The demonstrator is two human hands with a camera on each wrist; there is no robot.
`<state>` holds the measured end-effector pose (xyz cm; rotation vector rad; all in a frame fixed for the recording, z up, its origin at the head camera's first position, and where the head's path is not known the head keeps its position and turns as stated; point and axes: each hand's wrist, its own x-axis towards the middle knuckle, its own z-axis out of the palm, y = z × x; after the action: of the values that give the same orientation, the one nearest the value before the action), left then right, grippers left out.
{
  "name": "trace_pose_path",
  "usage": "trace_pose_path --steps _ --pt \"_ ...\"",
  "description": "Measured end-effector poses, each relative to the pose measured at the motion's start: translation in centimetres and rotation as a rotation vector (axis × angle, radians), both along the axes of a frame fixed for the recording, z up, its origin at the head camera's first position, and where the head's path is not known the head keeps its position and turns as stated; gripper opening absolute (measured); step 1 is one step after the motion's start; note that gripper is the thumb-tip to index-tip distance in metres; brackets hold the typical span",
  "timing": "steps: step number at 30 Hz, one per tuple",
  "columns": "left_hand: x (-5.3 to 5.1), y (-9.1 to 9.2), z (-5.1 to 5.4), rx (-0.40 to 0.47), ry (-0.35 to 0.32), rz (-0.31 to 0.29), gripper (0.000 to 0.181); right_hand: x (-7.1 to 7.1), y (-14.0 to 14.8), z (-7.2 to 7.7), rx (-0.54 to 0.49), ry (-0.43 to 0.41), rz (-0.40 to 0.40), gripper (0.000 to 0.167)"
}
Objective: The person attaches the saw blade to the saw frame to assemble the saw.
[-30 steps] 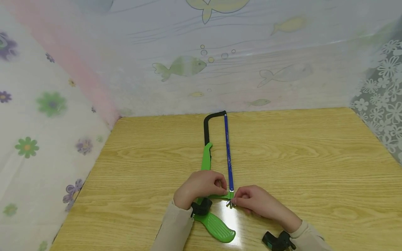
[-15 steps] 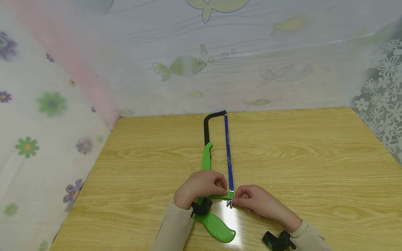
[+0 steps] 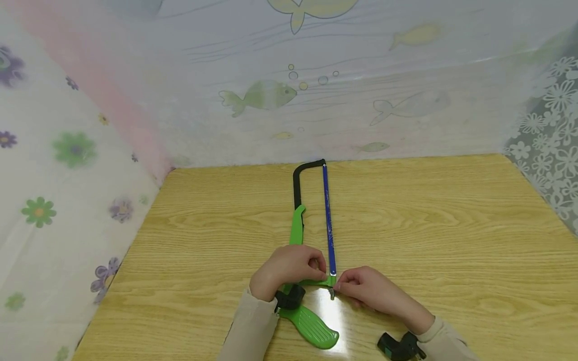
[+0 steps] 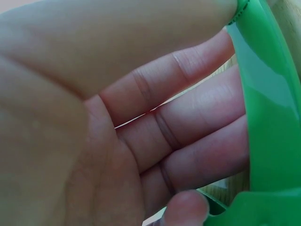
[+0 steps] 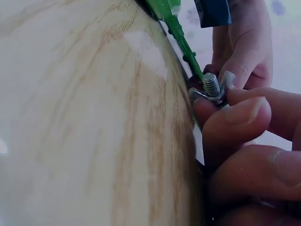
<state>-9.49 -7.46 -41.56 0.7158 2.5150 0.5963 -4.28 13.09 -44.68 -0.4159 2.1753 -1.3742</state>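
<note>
A hacksaw (image 3: 295, 225) with a green and black frame lies on the table, its blue blade (image 3: 329, 220) on the right side. My left hand (image 3: 289, 265) holds the green cross arm at the near end of the blade. In the left wrist view, the fingers reach to the green frame (image 4: 270, 117). Just beyond that arm, a metal wing nut (image 3: 332, 293) is pinched by my right hand (image 3: 372, 291). The right wrist view shows a threaded bolt end (image 5: 211, 84) sticking out through the nut, with thumb and finger at its wings.
The wood-grain table (image 3: 429, 215) ends at the back against a fish-patterned sheet (image 3: 343, 115). A flower-patterned sheet (image 3: 72, 195) borders it on the left. The green handle (image 3: 316, 328) lies below my left wrist.
The wing nut has turned between my right fingers; its wings looked spread earlier and show narrower now. The left hand and the hacksaw frame stay where they were.
</note>
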Motion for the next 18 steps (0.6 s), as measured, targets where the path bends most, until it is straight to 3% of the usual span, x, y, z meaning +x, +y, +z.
trace_pose_path --steps 18 --pt "0.14 0.05 0.29 0.006 -0.006 0.002 0.009 -0.15 -0.19 0.21 0.057 -0.009 0.019 0.032"
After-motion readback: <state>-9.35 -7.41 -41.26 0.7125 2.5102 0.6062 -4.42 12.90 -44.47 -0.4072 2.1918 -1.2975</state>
